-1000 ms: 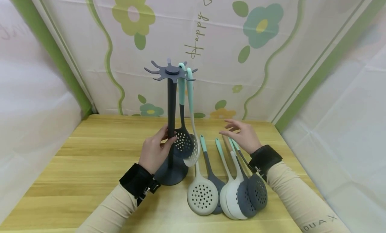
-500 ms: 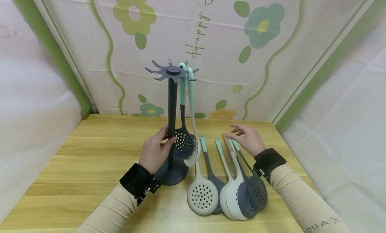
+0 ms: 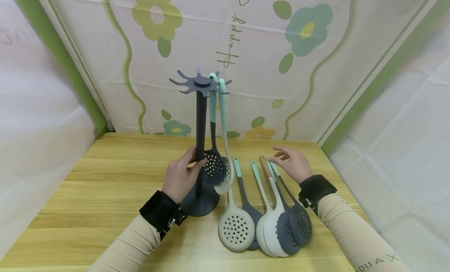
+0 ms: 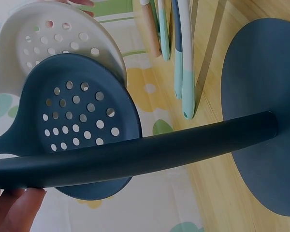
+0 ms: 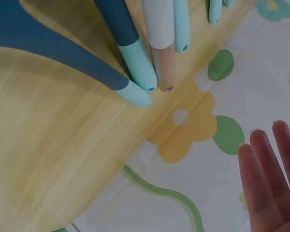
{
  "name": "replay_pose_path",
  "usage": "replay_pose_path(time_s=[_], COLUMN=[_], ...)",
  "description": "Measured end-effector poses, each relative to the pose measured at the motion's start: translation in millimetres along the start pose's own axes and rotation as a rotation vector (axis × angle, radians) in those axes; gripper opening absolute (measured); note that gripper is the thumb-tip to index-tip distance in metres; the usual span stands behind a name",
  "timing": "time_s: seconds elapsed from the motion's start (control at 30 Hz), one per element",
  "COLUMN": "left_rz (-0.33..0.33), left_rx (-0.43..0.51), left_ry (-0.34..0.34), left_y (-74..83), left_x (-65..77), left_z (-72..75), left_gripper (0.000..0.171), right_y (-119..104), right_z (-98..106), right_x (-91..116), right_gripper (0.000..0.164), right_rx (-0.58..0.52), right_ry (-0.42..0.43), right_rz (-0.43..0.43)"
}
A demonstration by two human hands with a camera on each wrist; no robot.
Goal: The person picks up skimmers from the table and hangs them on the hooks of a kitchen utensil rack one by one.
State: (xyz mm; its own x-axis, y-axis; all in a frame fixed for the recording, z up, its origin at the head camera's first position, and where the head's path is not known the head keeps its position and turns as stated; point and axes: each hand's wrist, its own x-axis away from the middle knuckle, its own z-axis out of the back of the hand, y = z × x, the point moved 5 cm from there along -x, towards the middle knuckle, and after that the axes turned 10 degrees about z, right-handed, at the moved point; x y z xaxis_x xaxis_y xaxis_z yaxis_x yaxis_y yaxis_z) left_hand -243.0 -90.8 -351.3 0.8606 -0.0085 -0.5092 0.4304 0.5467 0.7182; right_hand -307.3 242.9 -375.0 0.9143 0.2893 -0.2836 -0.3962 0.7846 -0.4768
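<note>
My left hand [image 3: 179,178] grips the pole [image 3: 200,119] of a dark rotating-style utensil stand, low down above its round base [image 3: 201,206]. Its fingertips [image 4: 24,208] show under the pole in the left wrist view. From the stand's hooked top [image 3: 202,82] hang a dark skimmer [image 3: 213,168] and a white skimmer [image 4: 63,41], both mint-handled. My right hand [image 3: 293,164], fingers extended, hovers by the handle ends of the utensils lying at the right. Nearest are a dark skimmer [image 3: 301,225] with a mint handle and a white ladle [image 3: 275,233] with a tan handle [image 5: 164,67].
Several utensils lie fanned on the wooden table [image 3: 116,186], including a pale skimmer [image 3: 236,229], a dark mint-handled utensil [image 3: 249,209] and a pale mint-handled one [image 3: 263,229]. A flower-printed cloth [image 3: 256,49] stands behind the table, with white cloth walls [image 3: 397,119] at the sides.
My right hand has shifted slightly right and away from the tan handle, uncovering its end. The left hand, stand and utensils look still.
</note>
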Motion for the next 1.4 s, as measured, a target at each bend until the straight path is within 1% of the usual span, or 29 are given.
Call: replay_pose_path(time_s=[0.3, 0.63, 0.9, 1.2, 1.4], left_rz=[0.003, -0.009, -0.014, -0.036, -0.045], left_rx=[0.001, 0.011, 0.016, -0.015, -0.02], left_ry=[0.0, 0.007, 0.008, 0.049, 0.056], left_y=[-1.1, -2.7, -2.7, -1.8, -1.0], left_x=[0.3, 0.4, 0.3, -0.1, -0.1], left_z=[-0.3, -0.8, -0.8, -0.3, 0.0], left_gripper=[0.033, 0.034, 0.033, 0.033, 0.031], right_y=[1, 10, 12, 17, 18], right_z=[1, 1, -2, -4, -5], right_x=[4, 4, 6, 7, 8], right_gripper=[0.05, 0.049, 0.047, 0.047, 0.047], right_rx=[0.019, 0.039, 0.049, 0.04, 0.031], right_ry=[0.007, 0.016, 0.03, 0.013, 0.009], right_rz=[0.004, 0.009, 0.013, -0.012, -0.016])
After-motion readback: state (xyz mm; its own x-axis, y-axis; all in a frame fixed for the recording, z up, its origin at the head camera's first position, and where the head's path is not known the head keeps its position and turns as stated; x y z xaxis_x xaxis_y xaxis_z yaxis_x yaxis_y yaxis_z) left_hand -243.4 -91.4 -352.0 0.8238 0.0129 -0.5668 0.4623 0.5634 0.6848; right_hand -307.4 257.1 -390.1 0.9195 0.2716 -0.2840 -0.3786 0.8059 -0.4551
